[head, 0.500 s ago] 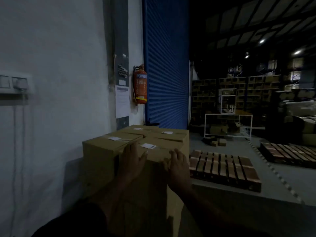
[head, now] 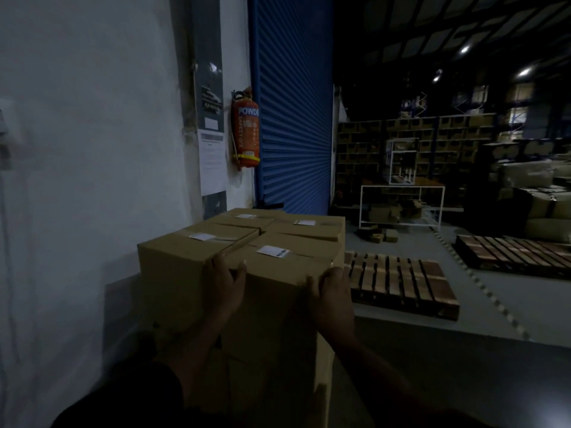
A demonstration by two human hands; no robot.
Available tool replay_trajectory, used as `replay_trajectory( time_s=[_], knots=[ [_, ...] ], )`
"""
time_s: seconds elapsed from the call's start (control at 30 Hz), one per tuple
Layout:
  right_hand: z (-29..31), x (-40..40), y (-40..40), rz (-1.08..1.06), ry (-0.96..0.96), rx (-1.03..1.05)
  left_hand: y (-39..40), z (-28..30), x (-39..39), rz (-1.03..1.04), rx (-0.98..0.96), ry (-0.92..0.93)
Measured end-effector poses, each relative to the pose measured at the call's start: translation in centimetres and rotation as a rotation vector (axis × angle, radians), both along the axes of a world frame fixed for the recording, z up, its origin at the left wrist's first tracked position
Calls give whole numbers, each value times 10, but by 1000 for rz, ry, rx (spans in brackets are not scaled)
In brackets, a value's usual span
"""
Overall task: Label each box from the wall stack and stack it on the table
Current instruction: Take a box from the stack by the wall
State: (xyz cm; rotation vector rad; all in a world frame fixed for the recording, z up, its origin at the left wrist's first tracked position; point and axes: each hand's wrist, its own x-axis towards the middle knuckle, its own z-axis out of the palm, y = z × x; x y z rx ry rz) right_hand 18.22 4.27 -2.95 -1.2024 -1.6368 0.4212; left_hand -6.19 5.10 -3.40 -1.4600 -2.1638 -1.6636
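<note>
Both hands, the left hand (head: 223,282) and right hand (head: 332,293), are clamping the labelled front box (head: 278,273); carrying and stacking are remaining.

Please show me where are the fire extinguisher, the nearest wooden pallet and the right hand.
fire extinguisher (head: 246,134): head view, middle of the red cylinder.
wooden pallet (head: 401,281): head view, top slats.
right hand (head: 332,296): head view, back of the hand.
</note>
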Motion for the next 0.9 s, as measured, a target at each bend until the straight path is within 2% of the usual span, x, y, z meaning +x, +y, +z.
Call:
replay_trajectory(
  time_s=[0.17,0.3,0.4,0.6,0.9],
  knots=[
    [2,1,8,96,225,-323,18,-6,-15,15,-9,-279],
    [3,11,-2,67,276,-321,22,-8,-4,-40,-18,-435],
    [12,35,-10,-8,304,-288,6,1,27,-121,61,-502],
    [24,99,-37,-118,433,-115,-26,25,112,-276,256,-509],
    [11,226,-46,-297,534,-90,12,15,245,-419,206,-420]
  ],
)
